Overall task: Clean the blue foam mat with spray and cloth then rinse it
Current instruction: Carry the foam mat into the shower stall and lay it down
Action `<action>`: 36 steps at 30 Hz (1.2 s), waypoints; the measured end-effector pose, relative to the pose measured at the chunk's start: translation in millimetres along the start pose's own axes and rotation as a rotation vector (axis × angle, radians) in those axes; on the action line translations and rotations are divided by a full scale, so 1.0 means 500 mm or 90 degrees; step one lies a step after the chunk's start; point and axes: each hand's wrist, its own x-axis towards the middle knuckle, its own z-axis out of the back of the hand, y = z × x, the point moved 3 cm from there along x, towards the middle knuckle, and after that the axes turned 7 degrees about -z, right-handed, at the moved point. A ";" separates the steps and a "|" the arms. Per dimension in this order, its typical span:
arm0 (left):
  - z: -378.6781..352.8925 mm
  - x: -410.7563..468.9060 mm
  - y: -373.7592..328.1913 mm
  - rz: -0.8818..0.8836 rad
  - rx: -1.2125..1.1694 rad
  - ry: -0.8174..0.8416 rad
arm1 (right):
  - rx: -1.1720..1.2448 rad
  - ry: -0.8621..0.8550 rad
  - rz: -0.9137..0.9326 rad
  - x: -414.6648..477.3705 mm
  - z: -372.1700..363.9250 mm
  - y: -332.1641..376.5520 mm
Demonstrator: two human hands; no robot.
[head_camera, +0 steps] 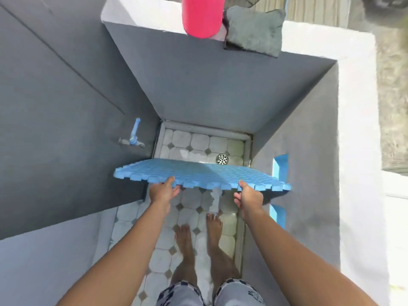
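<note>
The blue foam mat (198,172), with puzzle-cut edges, is held roughly flat above the tiled floor between two grey walls. My left hand (163,191) grips its near edge on the left. Along the same edge, further right, my right hand (248,195) grips it too. A grey cloth (254,29) lies on top of the far wall's white ledge. Beside it stands a pink bottle (202,16), its top cut off by the frame.
A blue-handled tap (133,134) sticks out of the left wall. A round metal drain (222,159) sits in the tiled floor (192,142) beyond the mat. My bare feet (198,230) stand on the tiles. Blue tape (278,164) marks the right wall.
</note>
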 end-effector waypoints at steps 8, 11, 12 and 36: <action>-0.083 0.159 -0.048 -0.009 -0.004 0.074 | 0.050 0.009 0.020 0.069 -0.105 0.053; -0.103 0.185 -0.040 0.002 -0.026 0.107 | 0.073 0.014 0.010 0.100 -0.127 0.071; -0.107 0.188 -0.036 0.008 -0.025 0.119 | 0.087 0.022 -0.005 0.110 -0.131 0.070; -0.030 0.149 0.106 0.183 0.214 0.243 | -0.012 0.067 -0.069 0.195 -0.089 -0.104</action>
